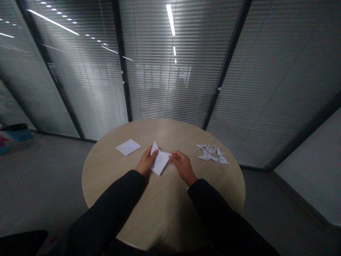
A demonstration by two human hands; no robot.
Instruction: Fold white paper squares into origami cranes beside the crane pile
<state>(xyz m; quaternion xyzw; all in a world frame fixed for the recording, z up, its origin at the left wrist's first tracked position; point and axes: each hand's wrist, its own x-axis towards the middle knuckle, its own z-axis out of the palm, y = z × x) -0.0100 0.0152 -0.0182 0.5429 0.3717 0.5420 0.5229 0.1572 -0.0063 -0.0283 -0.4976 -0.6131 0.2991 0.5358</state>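
A white sheet of paper (160,160), partly folded, lies on the round wooden table (165,206) between my hands. My left hand (146,161) is closed on its left side, with one corner of the paper lifted above the fingers. My right hand (182,164) pinches the paper's right corner with its fingertips. Both arms wear dark sleeves.
A flat white sheet (128,147) lies on the table to the left. Several folded paper figures (212,153) sit in a cluster at the right. Glass walls with blinds (170,71) stand behind the table, and grey floor surrounds it.
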